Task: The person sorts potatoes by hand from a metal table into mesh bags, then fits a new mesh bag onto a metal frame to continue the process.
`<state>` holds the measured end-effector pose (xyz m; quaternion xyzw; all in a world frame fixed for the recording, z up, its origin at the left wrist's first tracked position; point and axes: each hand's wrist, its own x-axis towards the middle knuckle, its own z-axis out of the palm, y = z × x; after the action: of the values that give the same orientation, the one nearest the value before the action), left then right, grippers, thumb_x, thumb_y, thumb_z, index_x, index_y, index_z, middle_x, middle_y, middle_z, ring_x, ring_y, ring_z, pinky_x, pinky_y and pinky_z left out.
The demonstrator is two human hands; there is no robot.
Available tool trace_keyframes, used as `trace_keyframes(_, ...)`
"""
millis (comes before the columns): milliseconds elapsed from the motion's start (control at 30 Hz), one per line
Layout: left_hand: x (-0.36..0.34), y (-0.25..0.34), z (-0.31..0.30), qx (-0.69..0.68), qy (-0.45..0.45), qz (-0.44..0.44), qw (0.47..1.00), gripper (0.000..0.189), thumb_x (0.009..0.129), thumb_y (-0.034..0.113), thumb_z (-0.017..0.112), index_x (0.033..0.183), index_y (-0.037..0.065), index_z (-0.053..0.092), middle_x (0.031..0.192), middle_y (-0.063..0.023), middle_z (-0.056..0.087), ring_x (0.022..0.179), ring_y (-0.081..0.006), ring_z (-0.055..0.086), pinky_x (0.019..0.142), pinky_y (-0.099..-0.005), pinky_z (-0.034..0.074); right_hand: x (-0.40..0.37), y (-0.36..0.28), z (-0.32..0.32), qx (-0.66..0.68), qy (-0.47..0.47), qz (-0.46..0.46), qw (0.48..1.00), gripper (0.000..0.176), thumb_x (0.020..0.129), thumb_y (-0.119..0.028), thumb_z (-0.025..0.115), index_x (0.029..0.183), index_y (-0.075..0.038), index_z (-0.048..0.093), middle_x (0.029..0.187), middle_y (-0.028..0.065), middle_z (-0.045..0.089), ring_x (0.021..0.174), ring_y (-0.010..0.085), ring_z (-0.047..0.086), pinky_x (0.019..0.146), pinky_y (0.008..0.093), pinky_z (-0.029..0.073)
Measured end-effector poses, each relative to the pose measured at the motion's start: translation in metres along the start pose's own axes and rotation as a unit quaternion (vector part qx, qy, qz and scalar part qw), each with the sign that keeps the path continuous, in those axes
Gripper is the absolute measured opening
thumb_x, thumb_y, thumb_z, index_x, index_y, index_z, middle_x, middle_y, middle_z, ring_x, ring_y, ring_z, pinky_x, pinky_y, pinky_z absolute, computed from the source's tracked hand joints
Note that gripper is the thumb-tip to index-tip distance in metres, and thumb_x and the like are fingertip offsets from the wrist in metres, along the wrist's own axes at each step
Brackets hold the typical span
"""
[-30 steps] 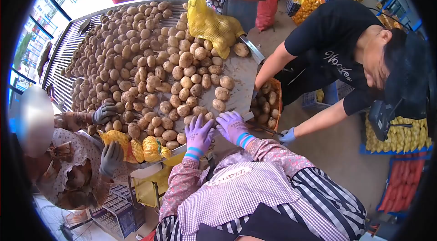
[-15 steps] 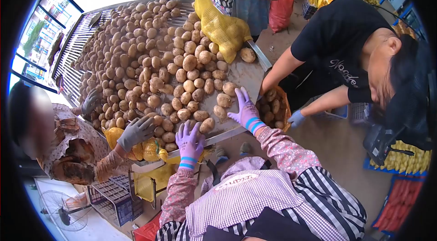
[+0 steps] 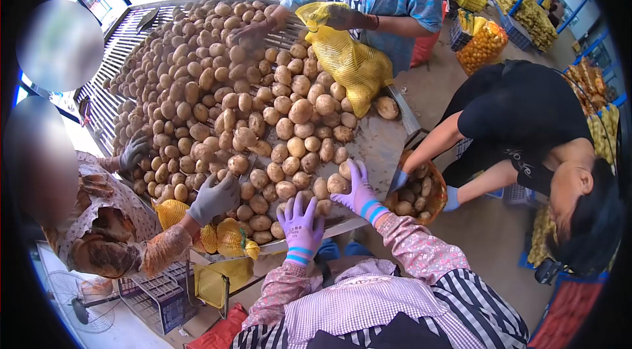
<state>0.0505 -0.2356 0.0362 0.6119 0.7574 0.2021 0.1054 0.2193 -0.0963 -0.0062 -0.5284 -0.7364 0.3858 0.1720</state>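
My left hand, in a purple glove, rests at the near edge of the sorting table with its fingers spread. Its fingertips are right at the nearest potatoes. My right hand, gloved alike, reaches over the tabletop, thumb and fingers apart around the side of a brown potato. Between the two hands lie a few more potatoes. The large heap of potatoes covers most of the table, reaching back onto its slatted part.
To the left, a co-worker's grey glove is by a yellow mesh bag. Across the table, another person holds a partly filled yellow net bag. At right, a person in black bends over an orange-rimmed container of potatoes.
The view has shifted, so the table sits differently. My right hand has closed in around a potato; my left stays at the edge. The person in black has bent lower over the container.
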Motion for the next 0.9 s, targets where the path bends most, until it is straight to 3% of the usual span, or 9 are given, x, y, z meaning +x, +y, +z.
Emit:
trace_keyframes(100,0.003,-0.002,-0.011,0.002,0.005,-0.011,1.000,0.058,0.082,0.026,0.076,0.138,0.017,0.062,0.151,-0.0179,0.050,0.140,-0.0411,0.044,0.117,-0.0621,0.027,-0.014,-0.004,0.003,0.027,-0.029,-0.016,0.999,0.117,0.072,-0.035,0.094,0.161,-0.009,0.024,0.164,0.0256,0.023,0.148,0.0461,0.034,0.123,0.0464,0.036)
trace_keyframes(167,0.006,-0.015,-0.022,-0.087,0.068,-0.016,0.994,0.057,0.084,0.023,0.076,0.138,0.015,0.062,0.148,-0.0168,0.054,0.138,-0.0404,0.046,0.115,-0.0579,0.033,-0.019,-0.003,0.006,0.035,-0.029,-0.035,0.998,0.111,0.075,-0.036,0.092,0.160,-0.006,0.027,0.163,0.0252,0.026,0.147,0.0435,0.037,0.121,0.0460,0.038)
trace_keyframes(200,0.003,-0.022,-0.035,-0.068,0.094,-0.007,0.993,0.056,0.084,0.020,0.077,0.137,0.012,0.062,0.144,-0.0168,0.056,0.136,-0.0406,0.048,0.113,-0.0532,0.037,-0.021,0.000,0.006,0.078,-0.047,0.000,0.996,0.109,0.076,-0.037,0.091,0.159,-0.005,0.028,0.162,0.0243,0.029,0.143,0.0389,0.044,0.112,0.0432,0.047)
trace_keyframes(267,-0.016,-0.043,-0.062,-0.050,0.113,-0.020,0.992,0.057,0.084,0.020,0.077,0.138,0.012,0.062,0.144,-0.0171,0.056,0.134,-0.0416,0.048,0.113,-0.0548,0.036,-0.028,-0.011,-0.004,0.094,-0.028,0.010,0.995,0.107,0.079,-0.035,0.090,0.160,-0.006,0.028,0.160,0.0200,0.034,0.106,0.0281,0.064,0.088,0.0369,0.058)
trace_keyframes(300,-0.027,-0.052,-0.078,-0.035,0.122,-0.021,0.992,0.058,0.083,0.020,0.077,0.139,0.013,0.062,0.143,-0.0168,0.056,0.134,-0.0419,0.048,0.113,-0.0553,0.036,-0.030,-0.005,-0.001,0.090,-0.002,-0.021,0.996,0.108,0.077,-0.033,0.091,0.161,-0.007,0.028,0.160,0.0179,0.035,0.094,0.0251,0.064,0.084,0.0364,0.058)
trace_keyframes(433,-0.087,-0.095,-0.094,0.008,0.132,-0.102,0.986,0.058,0.085,0.024,0.075,0.140,0.011,0.060,0.145,-0.0174,0.053,0.135,-0.0426,0.046,0.113,-0.0566,0.035,-0.038,-0.007,-0.008,0.083,-0.018,0.031,0.996,0.102,0.079,-0.022,0.090,0.160,-0.007,0.031,0.158,0.0153,0.038,0.095,0.0241,0.064,0.082,0.0349,0.058)
trace_keyframes(500,-0.105,-0.106,-0.094,0.039,0.139,-0.162,0.976,0.057,0.088,0.027,0.074,0.140,0.009,0.059,0.148,-0.0181,0.051,0.137,-0.0428,0.043,0.115,-0.0564,0.033,-0.032,-0.007,0.000,0.076,-0.023,0.001,0.997,0.099,0.079,-0.021,0.090,0.159,-0.007,0.032,0.158,0.0153,0.038,0.096,0.0242,0.064,0.084,0.0353,0.058)
trace_keyframes(633,-0.111,-0.098,-0.089,0.021,0.162,-0.164,0.973,0.057,0.090,0.028,0.071,0.142,0.008,0.058,0.150,-0.0185,0.050,0.140,-0.0428,0.041,0.116,-0.0565,0.032,-0.010,-0.014,0.012,0.060,-0.018,-0.084,0.994,0.090,0.081,-0.016,0.087,0.155,-0.006,0.038,0.158,0.0174,0.038,0.101,0.0247,0.065,0.090,0.0366,0.058)
trace_keyframes(900,-0.155,-0.066,-0.096,0.023,0.220,-0.177,0.959,0.054,0.091,0.024,0.070,0.141,0.006,0.057,0.148,-0.0196,0.050,0.138,-0.0421,0.043,0.116,-0.0547,0.033,0.000,0.001,0.014,0.086,-0.029,-0.099,0.991,0.091,0.083,-0.025,0.086,0.156,-0.005,0.036,0.157,0.0169,0.040,0.098,0.0240,0.066,0.091,0.0377,0.057)
